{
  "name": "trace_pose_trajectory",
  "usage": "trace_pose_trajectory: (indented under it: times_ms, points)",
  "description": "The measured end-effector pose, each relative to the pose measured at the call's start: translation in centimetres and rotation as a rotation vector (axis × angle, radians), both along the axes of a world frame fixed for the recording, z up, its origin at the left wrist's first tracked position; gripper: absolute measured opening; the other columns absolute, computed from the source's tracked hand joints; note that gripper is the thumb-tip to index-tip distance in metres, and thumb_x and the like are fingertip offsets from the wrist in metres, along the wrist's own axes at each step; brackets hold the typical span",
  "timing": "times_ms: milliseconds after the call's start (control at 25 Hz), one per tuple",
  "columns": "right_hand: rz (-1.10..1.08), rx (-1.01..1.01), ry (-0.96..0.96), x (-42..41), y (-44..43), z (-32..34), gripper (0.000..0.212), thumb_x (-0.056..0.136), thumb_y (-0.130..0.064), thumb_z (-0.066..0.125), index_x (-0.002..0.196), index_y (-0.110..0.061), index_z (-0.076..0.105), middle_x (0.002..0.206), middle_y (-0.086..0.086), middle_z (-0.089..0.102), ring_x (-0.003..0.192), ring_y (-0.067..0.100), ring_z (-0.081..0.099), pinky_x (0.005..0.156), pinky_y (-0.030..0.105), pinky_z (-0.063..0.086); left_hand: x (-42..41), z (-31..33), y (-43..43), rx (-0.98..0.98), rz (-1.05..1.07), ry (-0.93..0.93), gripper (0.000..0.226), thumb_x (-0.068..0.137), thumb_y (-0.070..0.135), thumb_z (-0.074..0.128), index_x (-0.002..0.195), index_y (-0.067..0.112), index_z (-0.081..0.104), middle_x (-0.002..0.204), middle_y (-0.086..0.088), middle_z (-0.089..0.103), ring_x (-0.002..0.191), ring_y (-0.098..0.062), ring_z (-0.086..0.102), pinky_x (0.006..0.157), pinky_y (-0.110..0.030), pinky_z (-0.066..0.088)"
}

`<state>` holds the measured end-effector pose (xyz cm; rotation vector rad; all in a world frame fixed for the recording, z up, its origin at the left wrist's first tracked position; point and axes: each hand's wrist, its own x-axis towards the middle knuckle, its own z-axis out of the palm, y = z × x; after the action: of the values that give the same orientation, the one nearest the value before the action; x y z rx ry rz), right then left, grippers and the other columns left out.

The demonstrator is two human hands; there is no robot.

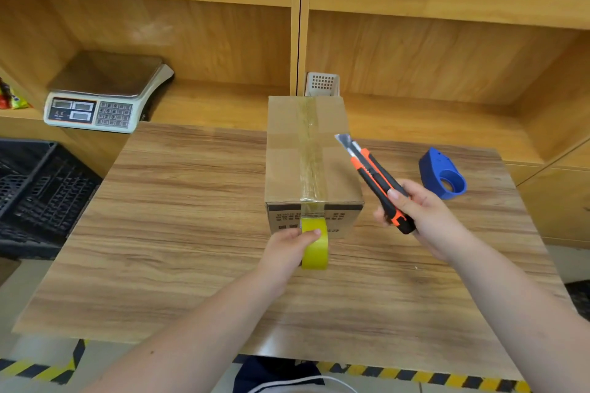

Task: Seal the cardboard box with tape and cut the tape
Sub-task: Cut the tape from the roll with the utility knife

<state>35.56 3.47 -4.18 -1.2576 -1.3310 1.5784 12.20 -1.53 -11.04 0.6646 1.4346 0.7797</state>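
— Both hands busy: our left grip clasps the yellow tape roll against the cardboard box front.
— And our right grip clutches the utility knife, blade out, beside the box on the desk.

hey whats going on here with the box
A person is taping a brown cardboard box shut on a wooden table. Clear tape already runs along the top seam and down the near face. The left hand holds the yellow tape roll against that face, and the right hand holds an orange-and-black utility knife, blade out, apparently ready to cut. The tape is not yet cut.
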Motion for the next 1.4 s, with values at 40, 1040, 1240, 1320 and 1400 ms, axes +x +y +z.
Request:
trace_pose_trajectory:
  times_ms: [40,1040,1240,1320,1400]
  points:
    - [0.032,-0.036,0.055,0.2,0.0,0.0,0.041,0.077,-0.041,0.07,0.105,-0.012,0.061,0.088,0.015,0.074,0.077,0.026,0.069,0.069,0.032,0.056,0.0,0.1,0.0,-0.003,0.009,-0.002,0.042,0.073,0.042,0.075,0.091,0.004,0.076,0.099,-0.025,0.075,0.103,-0.041,0.069,0.097,-0.052,0.053]
    - [0.431,0.864,-1.076,0.3,1.3,-1.6,0.033,0.085,-0.054,0.045,0.1,-0.033,0.065,0.075,-0.008,0.069,0.066,0.021,0.063,0.051,0.036,0.052,0.6,-1.1,-1.1,-0.056,0.0,-0.044,0.035,0.085,0.039,0.07,0.095,0.006,0.076,0.093,-0.01,0.08,0.1,-0.03,0.073,0.101,-0.046,0.052]
    - [0.451,0.961,-1.105,0.3,1.6,-1.4,0.032,0.085,-0.052,0.047,0.102,-0.032,0.066,0.08,-0.009,0.072,0.07,0.02,0.067,0.05,0.033,0.053,1.1,-1.7,-1.0,-0.021,0.018,-0.007,0.075,0.058,0.063,0.072,0.097,-0.001,0.07,0.1,-0.025,0.074,0.091,-0.033,0.072,0.097,-0.044,0.053]
    - [0.45,0.962,-1.094,0.8,1.7,-1.1,0.032,0.084,-0.052,0.047,0.102,-0.033,0.066,0.083,-0.01,0.073,0.073,0.019,0.067,0.05,0.032,0.053,1.3,-2.0,-1.0,-0.011,0.002,-0.001,0.076,0.056,0.063,0.071,0.096,-0.002,0.07,0.106,-0.028,0.072,0.086,-0.029,0.07,0.086,-0.041,0.056]
    - [0.45,0.977,-1.081,1.0,1.7,-1.2,0.031,0.084,-0.052,0.049,0.101,-0.033,0.066,0.083,-0.011,0.073,0.075,0.018,0.067,0.05,0.032,0.053,1.5,-2.1,-0.9,-0.015,-0.008,-0.008,0.064,0.062,0.06,0.071,0.089,0.002,0.07,0.099,-0.024,0.075,0.085,-0.029,0.07,0.083,-0.042,0.057]
